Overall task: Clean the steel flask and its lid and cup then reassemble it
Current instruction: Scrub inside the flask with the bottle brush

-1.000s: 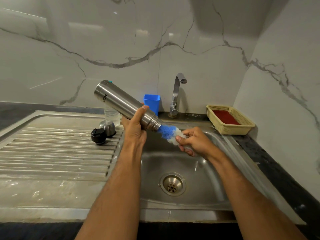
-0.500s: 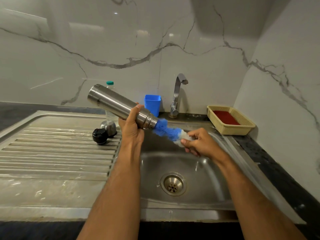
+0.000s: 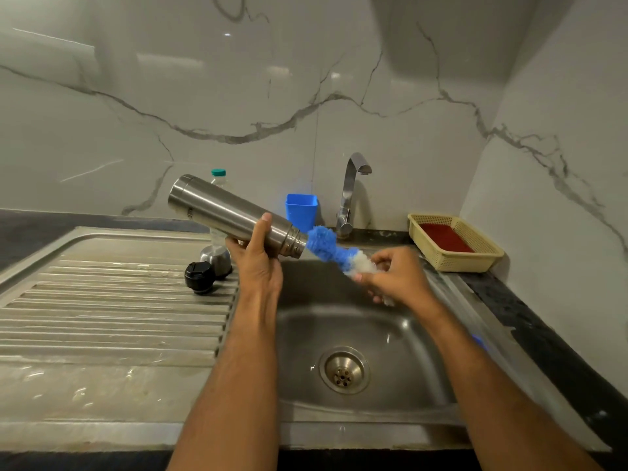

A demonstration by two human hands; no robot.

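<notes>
My left hand (image 3: pixel 259 266) grips the steel flask (image 3: pixel 224 212) near its threaded neck and holds it tilted over the sink (image 3: pixel 401 334), mouth pointing down to the right. A blue and white bottle brush (image 3: pixel 328 246) pokes out of the flask's mouth. My right hand (image 3: pixel 396 277) holds the brush at its white end. On the drainboard (image 3: pixel 102 300) the black lid (image 3: pixel 199 277) lies just left of my left wrist. The steel cup (image 3: pixel 215 260) stands upside down behind the lid.
A clear bottle with a green cap (image 3: pixel 218 176) stands behind the flask. A blue tub (image 3: pixel 301 210) and the tap (image 3: pixel 351 195) are at the sink's back edge. A yellow basket (image 3: pixel 453 244) with a red pad sits at the right. The drain (image 3: pixel 344 370) is below my hands.
The brush has come further out of the flask's mouth as my right hand pulled it to the right. The flask has shifted slightly left.
</notes>
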